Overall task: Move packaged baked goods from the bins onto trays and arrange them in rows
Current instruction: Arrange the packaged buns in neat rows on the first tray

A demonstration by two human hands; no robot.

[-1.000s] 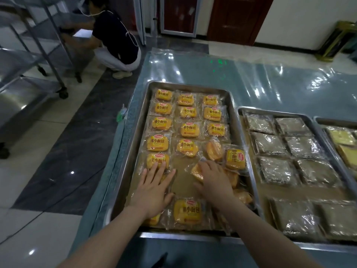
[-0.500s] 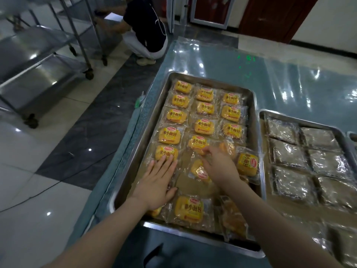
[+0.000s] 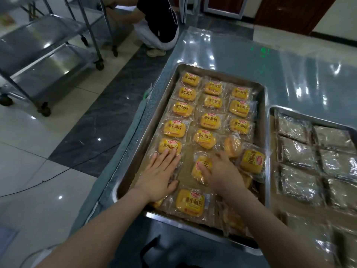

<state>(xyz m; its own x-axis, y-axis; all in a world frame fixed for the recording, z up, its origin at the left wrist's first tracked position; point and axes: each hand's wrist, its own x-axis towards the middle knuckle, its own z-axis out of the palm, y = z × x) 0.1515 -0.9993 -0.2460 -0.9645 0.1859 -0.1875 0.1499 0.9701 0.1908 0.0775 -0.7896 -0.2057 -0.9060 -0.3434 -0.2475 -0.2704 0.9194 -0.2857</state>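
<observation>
A steel tray (image 3: 135, 151) on the table holds several yellow packaged small breads in three rows. My left hand (image 3: 158, 176) lies flat with fingers spread in the left column, fingertips touching a bread pack (image 3: 170, 145). My right hand (image 3: 222, 175) rests on a tilted bread pack (image 3: 201, 167) in the middle column, thumb pressed on it. Loose packs lie unaligned at the right: one turned over (image 3: 232, 144) and one (image 3: 252, 161) tilted against the tray wall. Another pack (image 3: 190, 203) sits near the front edge.
A second steel tray (image 3: 270, 113) with grey packaged squares stands to the right. The table (image 3: 251, 60) has a glossy plastic cover. Wheeled steel racks (image 3: 48, 60) stand at the left on the floor, where a person (image 3: 158, 26) crouches beyond the table's far left corner.
My right hand has drawn back from the right-hand packs onto the tilted pack in the middle column. My left hand has stayed flat in the left column. The camera has swung left.
</observation>
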